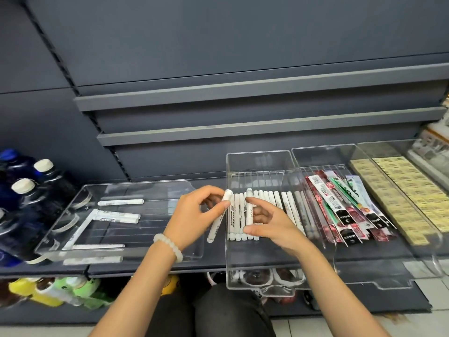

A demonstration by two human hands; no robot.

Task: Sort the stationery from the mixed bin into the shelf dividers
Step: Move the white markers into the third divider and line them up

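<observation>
Grey shelf [150, 269], left hand [194, 215] pinching white pen [218, 217], right hand [269, 222] fingers gripping another pen [249, 207]

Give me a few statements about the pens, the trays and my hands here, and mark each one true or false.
1. The left hand holds a white pen. True.
2. The left tray is packed with neat rows of pens. False: only a few loose white pens lie scattered in it.
3. The right hand rests among the white pens lined up in the middle tray. True.
4. The packaged refills lie in the left tray. False: they lie in a tray right of the middle one.
5. The left wrist is bare. False: it wears a bead bracelet.
</observation>
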